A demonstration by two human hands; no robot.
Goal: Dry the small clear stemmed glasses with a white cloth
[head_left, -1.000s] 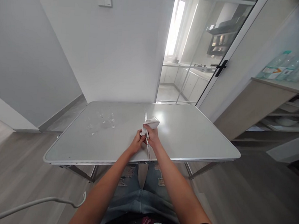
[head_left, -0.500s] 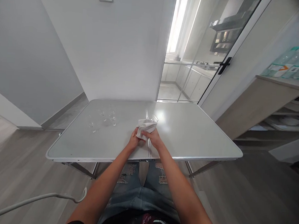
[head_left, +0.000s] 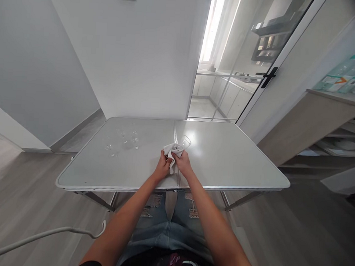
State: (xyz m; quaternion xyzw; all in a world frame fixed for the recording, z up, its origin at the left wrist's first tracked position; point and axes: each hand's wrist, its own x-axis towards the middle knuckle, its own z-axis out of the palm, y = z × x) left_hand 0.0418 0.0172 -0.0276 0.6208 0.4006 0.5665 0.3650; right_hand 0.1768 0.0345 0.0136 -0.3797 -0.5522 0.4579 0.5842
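A white cloth (head_left: 169, 149) is bunched between my two hands above the near middle of the table. My left hand (head_left: 162, 165) is closed, its fingers gripping the cloth from the left. From the other side my right hand (head_left: 183, 162) pinches the cloth, thumb on top. A clear drinking glass (head_left: 186, 141) pokes out of the folds, tilted, its round rim facing away to the right. Its lower part is hidden in the cloth, so I cannot tell which fingers bear on the glass itself.
Several clear glasses (head_left: 134, 138) stand on the left half of the white folding table (head_left: 224, 160); their outlines are faint. A wall is behind the table, beside a glass door (head_left: 268, 77). Plastic bottles (head_left: 343, 77) top the shelf at right. A pale cable (head_left: 48, 232) hangs lower left.
More of the glass now shows beyond the cloth, to the right. The cloth has been refolded and hangs lower between my hands. My left hand has turned, its back facing up more.
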